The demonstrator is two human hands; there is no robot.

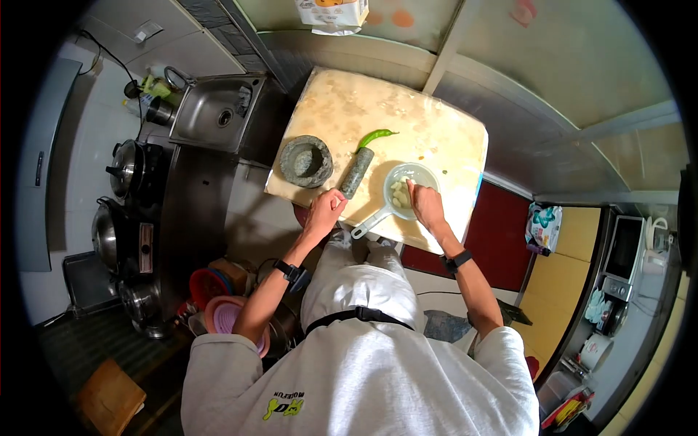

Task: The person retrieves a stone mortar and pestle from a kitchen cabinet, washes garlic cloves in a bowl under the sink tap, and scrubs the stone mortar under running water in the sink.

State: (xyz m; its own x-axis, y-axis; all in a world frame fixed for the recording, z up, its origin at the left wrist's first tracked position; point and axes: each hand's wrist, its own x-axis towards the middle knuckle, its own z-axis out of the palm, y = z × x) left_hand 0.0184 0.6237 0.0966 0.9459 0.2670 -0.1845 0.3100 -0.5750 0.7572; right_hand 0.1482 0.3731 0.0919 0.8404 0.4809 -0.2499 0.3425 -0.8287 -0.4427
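A handled plastic bowl (373, 220) stands on the table's near right part, holding several pale peeled pieces (399, 195) that look like garlic cloves. My right hand (427, 206) reaches into it with its fingers pinched at the pieces; what lies between the fingertips is hidden. At the table's near edge, my left hand (326, 212) has its fingers drawn together beside the lower end of a grey stone pestle (357, 174). I cannot tell what, if anything, it pinches. Left of the pestle sits a stone mortar (289, 161). A green chili pepper (376, 136) lies by the pestle's far end.
The pale-topped table (407, 94) stands against a panelled wall. To the left are a steel sink (206, 123) and a stove with pots (125, 171). Coloured basins (207, 287) sit on the floor at my left. A microwave (624, 249) stands on the right counter.
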